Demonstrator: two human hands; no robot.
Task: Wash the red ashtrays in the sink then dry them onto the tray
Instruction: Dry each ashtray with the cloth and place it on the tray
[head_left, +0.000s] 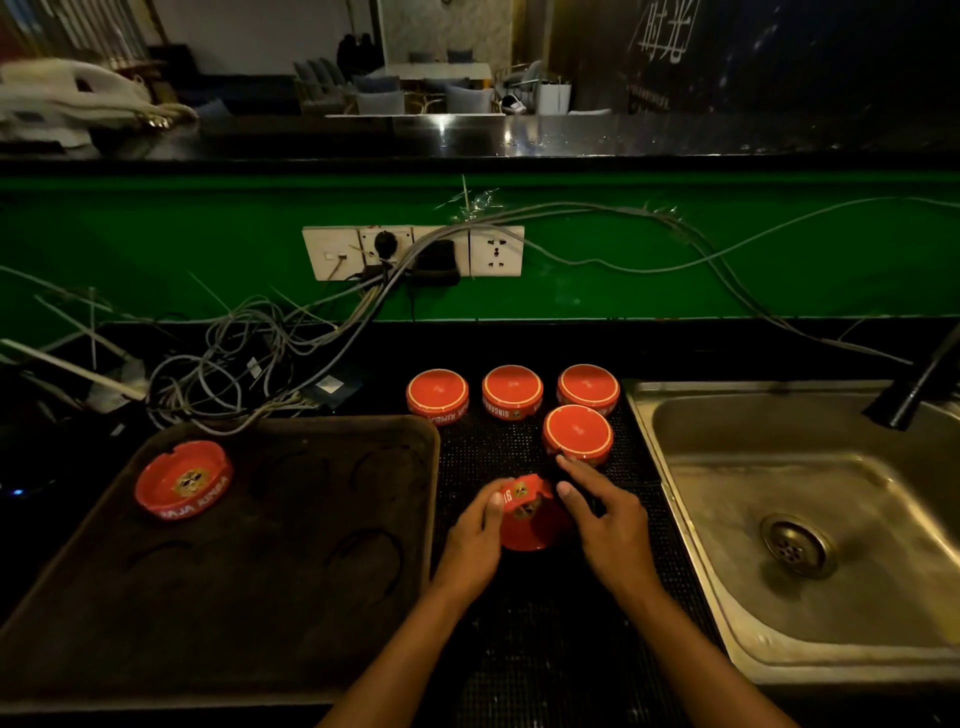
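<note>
Here, at a dim bar counter, your left hand (475, 535) curls its fingers and thumb round a red ashtray (527, 514), tipping it on its side over the black mesh mat (519, 623) that lies between the tray and the sink. Your right hand (605, 514) hovers just beside it with fingers spread and relaxed, gripping nothing; its fingertips reach toward the near upturned ashtray (577, 434), though whether they touch it cannot be told.

Four ashtrays stand upside down on the mat: three in a row along its far edge (438, 395) (512, 391) (588, 387) and the fourth nearer you by the mat's right edge. Bottoms-up beside the basin, they are probably draining. One washed-looking ashtray (183, 480) sits right way up in the far left corner of the dark tray (291, 649), leaving the rest of the tray open for the others.

The steel sink (779, 660) lies at your right, its drain (795, 545) uncovered and the black faucet (914, 384) showing no running water. A tangle of cables (249, 374) runs from the wall sockets (415, 252) down behind the tray's far edge. The tilted hold suits an inspection or a wipe before the ashtray goes across to the tray.
</note>
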